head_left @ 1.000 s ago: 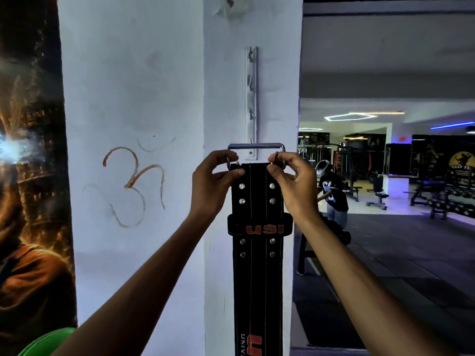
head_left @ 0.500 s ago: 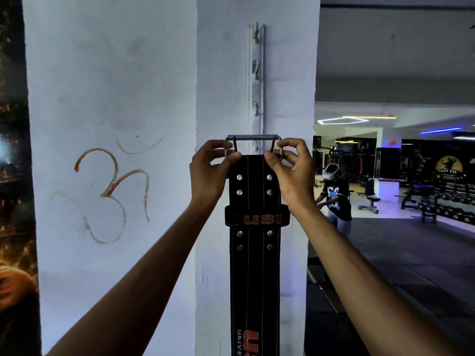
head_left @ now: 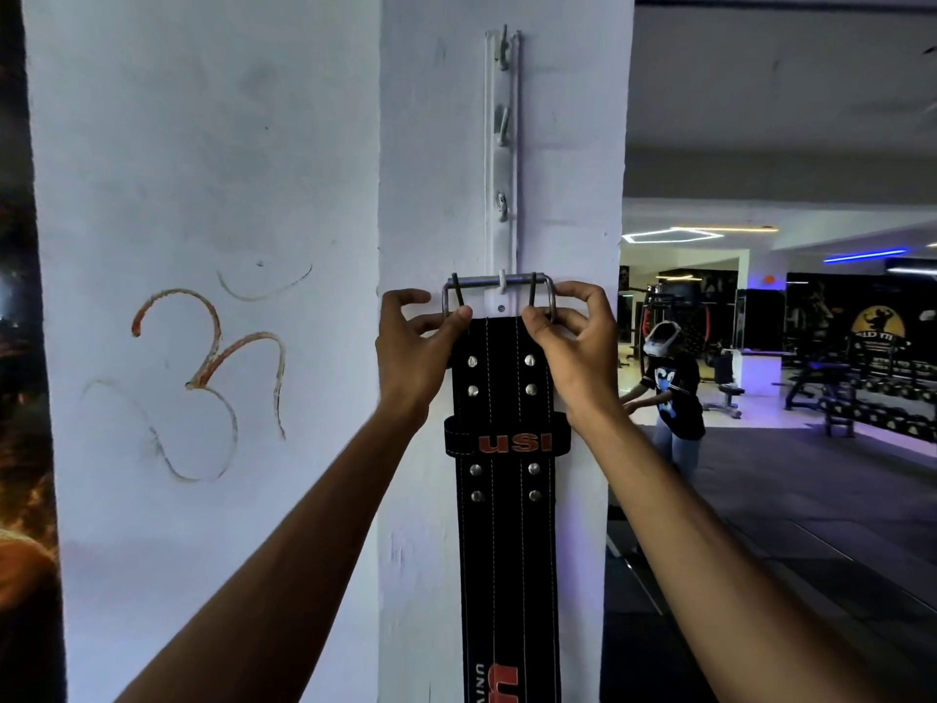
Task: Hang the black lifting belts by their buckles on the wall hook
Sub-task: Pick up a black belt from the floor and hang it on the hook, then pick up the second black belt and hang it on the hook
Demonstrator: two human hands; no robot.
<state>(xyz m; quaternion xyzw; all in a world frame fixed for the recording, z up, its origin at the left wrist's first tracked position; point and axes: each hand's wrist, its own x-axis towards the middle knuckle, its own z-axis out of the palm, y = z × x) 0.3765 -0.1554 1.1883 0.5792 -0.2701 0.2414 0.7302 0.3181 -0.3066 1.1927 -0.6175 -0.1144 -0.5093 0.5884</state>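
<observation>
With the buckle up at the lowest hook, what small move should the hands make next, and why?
Probably ease the grip and let the buckle settle. Its top bar already sits behind the lowest hook of the rack, while the left hand and right hand pinch its corners, bearing the belt.

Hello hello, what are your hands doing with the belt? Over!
Left hand, right hand pinching buckle ends. Buckle bar across lowest hook; black belt hanging straight down. Nothing blocking.

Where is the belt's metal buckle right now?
In the head view, the rectangular metal buckle sits centre frame over the lowest white wall hook, between the left hand and right hand.
</observation>
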